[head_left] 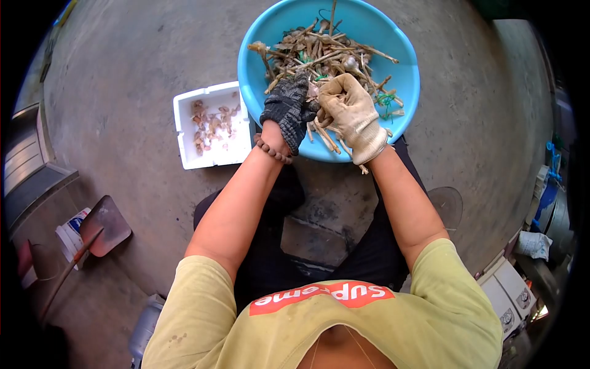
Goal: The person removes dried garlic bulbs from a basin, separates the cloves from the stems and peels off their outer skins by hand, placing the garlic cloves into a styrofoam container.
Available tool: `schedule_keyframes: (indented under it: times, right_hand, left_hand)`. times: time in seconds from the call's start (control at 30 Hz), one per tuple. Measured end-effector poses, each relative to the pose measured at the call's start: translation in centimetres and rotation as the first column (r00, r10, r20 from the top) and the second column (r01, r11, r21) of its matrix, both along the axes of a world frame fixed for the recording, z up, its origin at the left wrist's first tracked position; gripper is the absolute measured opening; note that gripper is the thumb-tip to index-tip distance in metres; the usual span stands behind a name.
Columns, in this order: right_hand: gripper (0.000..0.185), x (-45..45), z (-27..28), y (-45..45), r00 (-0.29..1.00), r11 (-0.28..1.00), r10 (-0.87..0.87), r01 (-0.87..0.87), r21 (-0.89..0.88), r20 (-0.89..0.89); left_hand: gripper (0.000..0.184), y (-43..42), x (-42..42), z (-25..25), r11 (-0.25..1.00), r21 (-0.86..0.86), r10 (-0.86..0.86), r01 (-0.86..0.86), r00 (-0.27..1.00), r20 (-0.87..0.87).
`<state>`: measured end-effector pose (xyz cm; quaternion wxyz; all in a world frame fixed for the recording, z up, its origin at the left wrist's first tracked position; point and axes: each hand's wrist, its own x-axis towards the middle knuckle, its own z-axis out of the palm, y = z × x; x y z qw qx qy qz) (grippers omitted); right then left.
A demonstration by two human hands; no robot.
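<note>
I see my left hand and right hand gripping a pinkish, papery garlic bulb above dry brown stalks in a blue basin

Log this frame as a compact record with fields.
Left hand: dark glove, fingers curled
Right hand: pale glove, fingers curled
Between hands: papery piece, exact grip unclear
Blue basin: dry stalks, pale bulb, green ties
White box: left of basin, papery scraps inside
Far left: shovel, bucket
Floor: grey, stained

Yellow-green tee, mismatched gloves
</note>
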<state>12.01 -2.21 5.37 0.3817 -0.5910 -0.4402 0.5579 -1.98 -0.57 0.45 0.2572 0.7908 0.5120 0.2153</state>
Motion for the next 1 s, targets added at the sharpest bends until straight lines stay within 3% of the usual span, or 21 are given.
schedule_keyframes:
  times: [0.03, 0.13, 0.2, 0.37, 0.5, 0.6, 0.67, 0.9, 0.97, 1.0]
  right_hand:
    - [0.018, 0.1, -0.4, 0.1, 0.977, 0.994, -0.111, 0.107, -0.035, -0.182]
    - [0.023, 0.0, 0.0, 0.4, 0.994, 0.997, -0.073, 0.07, -0.036, -0.083]
    - [0.026, -0.1, -0.2, 0.4, 0.996, 0.998, -0.055, 0.054, -0.015, -0.068]
    - [0.028, 0.2, 0.0, 0.5, 0.987, 0.999, 0.023, -0.027, 0.028, 0.162]
    - [0.027, 0.0, 0.5, 0.5, 0.988, 0.999, 0.026, -0.021, -0.031, 0.153]
    - [0.026, 0.4, -0.2, 0.3, 1.0, 0.997, -0.004, 0.004, -0.082, 0.005]
    - [0.025, 0.9, -1.1, 0.4, 0.987, 0.998, 0.057, -0.06, 0.019, 0.15]
    - [0.021, 0.5, -0.3, 0.0, 0.99, 0.999, 0.052, -0.052, -0.002, 0.128]
    - [0.02, 0.3, -0.6, -0.2, 0.946, 0.993, 0.069, -0.097, 0.073, 0.316]
    - [0.02, 0.0, -0.8, -0.3, 0.946, 0.993, 0.069, -0.096, 0.073, 0.316]
  left_hand:
    - [0.043, 0.1, 0.1, 0.2, 1.0, 0.001, 0.002, -0.002, 1.0, 0.002]
    - [0.038, 0.6, 0.3, 0.7, 0.993, -0.104, -0.048, 0.048, 0.999, 0.002]
    - [0.034, 0.7, 0.2, 0.6, 0.994, -0.025, -0.108, 0.11, 0.992, 0.068]
    - [0.03, 0.4, 0.4, 0.6, 0.995, 0.061, -0.082, 0.075, 0.989, 0.124]
    - [0.029, 0.4, 0.3, -0.1, 0.996, 0.068, -0.07, 0.062, 0.989, 0.132]
    - [0.03, 0.2, 0.3, 0.2, 0.995, 0.05, -0.087, 0.082, 0.989, 0.123]
    - [0.031, 0.1, 0.5, 0.6, 0.995, 0.052, -0.088, 0.083, 0.99, 0.108]
    - [0.031, 0.0, 0.5, 0.3, 0.997, 0.0, -0.074, 0.075, 0.994, 0.08]
    - [0.03, -0.1, 0.5, 0.0, 0.998, 0.0, -0.064, 0.065, 0.993, 0.1]
    - [0.03, -0.1, 0.5, -0.1, 0.998, 0.0, -0.055, 0.055, 0.991, 0.12]
